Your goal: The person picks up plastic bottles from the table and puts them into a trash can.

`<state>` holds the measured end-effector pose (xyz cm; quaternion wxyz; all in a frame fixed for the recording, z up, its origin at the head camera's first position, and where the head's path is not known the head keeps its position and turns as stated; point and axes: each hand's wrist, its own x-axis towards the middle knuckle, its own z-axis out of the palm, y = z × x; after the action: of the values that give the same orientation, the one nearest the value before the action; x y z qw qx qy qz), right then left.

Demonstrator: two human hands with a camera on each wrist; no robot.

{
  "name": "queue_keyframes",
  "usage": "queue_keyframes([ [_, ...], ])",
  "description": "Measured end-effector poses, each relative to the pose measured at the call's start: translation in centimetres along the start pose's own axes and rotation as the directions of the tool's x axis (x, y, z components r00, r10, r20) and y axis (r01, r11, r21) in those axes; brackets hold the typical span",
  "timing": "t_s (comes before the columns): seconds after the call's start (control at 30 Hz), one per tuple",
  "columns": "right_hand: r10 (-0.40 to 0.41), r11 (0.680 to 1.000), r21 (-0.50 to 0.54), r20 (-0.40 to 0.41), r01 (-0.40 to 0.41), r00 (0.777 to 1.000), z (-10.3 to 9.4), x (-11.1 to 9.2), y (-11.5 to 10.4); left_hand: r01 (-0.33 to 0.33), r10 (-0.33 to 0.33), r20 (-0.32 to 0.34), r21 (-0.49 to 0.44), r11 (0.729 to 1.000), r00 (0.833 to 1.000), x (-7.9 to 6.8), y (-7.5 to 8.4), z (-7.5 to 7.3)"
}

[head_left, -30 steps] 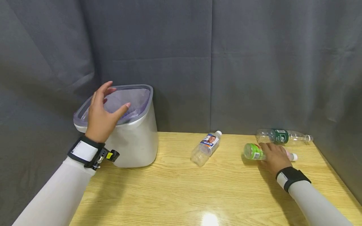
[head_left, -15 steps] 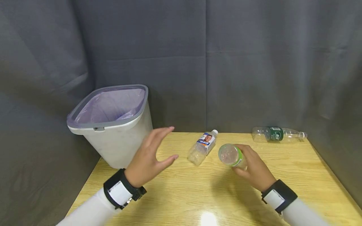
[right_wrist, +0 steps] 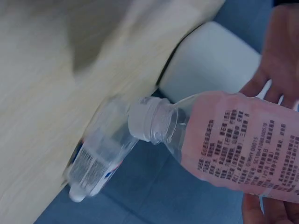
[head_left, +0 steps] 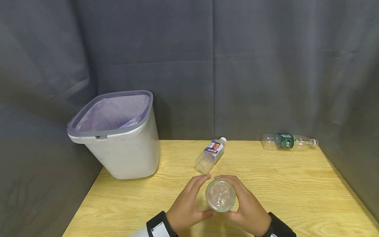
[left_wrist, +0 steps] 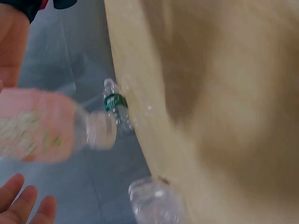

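capped pink-labelled bottle [head_left: 220, 195], base up, between hands [head_left: 248, 210]

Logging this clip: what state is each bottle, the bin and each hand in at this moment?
Pink-labelled bottle: held, capped, base facing the head camera.
Portrait-labelled bottle: lying on the table, capped.
Green-labelled bottle: lying on its side, appears capped.
Bin: upright, open-topped, lined with a purple bag.
Right hand: gripping the pink-labelled bottle.
Left hand: spread beside that bottle; contact unclear.
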<state>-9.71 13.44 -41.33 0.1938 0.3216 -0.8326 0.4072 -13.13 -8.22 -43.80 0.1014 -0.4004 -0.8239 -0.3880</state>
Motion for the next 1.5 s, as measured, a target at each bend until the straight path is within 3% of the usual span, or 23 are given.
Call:
queue_keyframes([
  [0.17,-0.1,0.992,0.075,-0.059,0.104,0.993,1.1,-0.3,-0.9,-0.063,0.059,-0.046,-0.076,0.995,0.997,-0.6,0.5,1.4],
  [0.33,-0.048,0.994,0.096,-0.069,0.055,0.996,1.8,-0.7,-1.5,-0.117,0.111,-0.095,-0.062,0.991,0.989,-0.9,0.7,2.0],
  [0.43,-0.06,0.993,0.1,-0.085,0.068,0.995,2.0,-0.7,-1.6,-0.139,0.134,-0.114,-0.035,0.99,0.984,-0.9,0.7,2.1],
  [0.63,-0.127,0.985,0.106,-0.12,0.139,0.985,2.3,-0.3,-1.5,-0.099,0.092,-0.11,-0.054,0.994,0.99,-1.0,0.6,1.8],
  [0.83,-0.185,0.982,0.026,-0.097,0.188,0.978,1.8,0.7,-1.4,-0.04,0.035,-0.14,-0.033,0.999,0.99,-0.4,0.5,0.2],
  [1.03,-0.141,0.987,-0.082,-0.002,0.14,0.99,0.4,1.9,-0.6,0.022,-0.017,-0.214,0.017,1.0,0.977,1.0,1.0,-3.9],
  [1.2,-0.025,0.978,-0.206,0.047,0.034,0.999,0.6,3.9,2.4,-0.077,0.095,-0.313,0.069,0.995,0.945,2.9,2.5,-9.4],
  [1.3,-0.002,0.951,-0.307,0.064,0.022,0.998,1.0,5.1,5.1,-0.163,0.182,-0.385,0.082,0.983,0.905,4.0,3.7,-12.8],
  [1.4,0.017,0.913,-0.408,0.097,0.024,0.995,1.5,6.3,7.9,-0.231,0.244,-0.468,0.085,0.969,0.85,5.2,4.6,-16.2],
  [1.5,0.057,0.862,-0.506,0.149,0.026,0.987,2.0,7.0,10.5,-0.208,0.294,-0.543,0.216,0.954,0.787,6.4,4.8,-19.5],
])
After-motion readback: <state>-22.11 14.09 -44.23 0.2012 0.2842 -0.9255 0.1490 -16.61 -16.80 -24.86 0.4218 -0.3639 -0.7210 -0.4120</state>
